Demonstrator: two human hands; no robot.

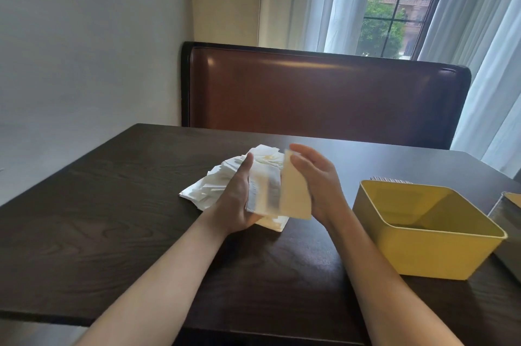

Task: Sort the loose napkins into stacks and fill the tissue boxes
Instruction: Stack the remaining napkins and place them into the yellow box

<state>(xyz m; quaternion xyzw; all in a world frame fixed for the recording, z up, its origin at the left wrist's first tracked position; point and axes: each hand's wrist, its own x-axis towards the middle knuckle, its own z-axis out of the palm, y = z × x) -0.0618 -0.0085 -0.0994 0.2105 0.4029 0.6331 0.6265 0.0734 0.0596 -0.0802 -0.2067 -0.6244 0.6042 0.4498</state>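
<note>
A heap of loose white napkins (pixel 218 186) lies in the middle of the dark wooden table (pixel 112 204). My left hand (pixel 238 199) holds a blurred stack of napkins (pixel 263 195) upright on edge above the heap, thumb pointing away from me. My right hand (pixel 317 179) holds a single cream napkin (pixel 294 193) against the right side of that stack, its fingers extended along the sheet. An open yellow tissue box (pixel 428 250) stands to the right, with little visible inside it.
A second grey box (pixel 507 221) shows at the right frame edge beside the yellow one. A striped thing (pixel 390 179) peeks out behind the yellow box. A brown leather bench back (pixel 324 92) faces me across the table, with a curtained window behind.
</note>
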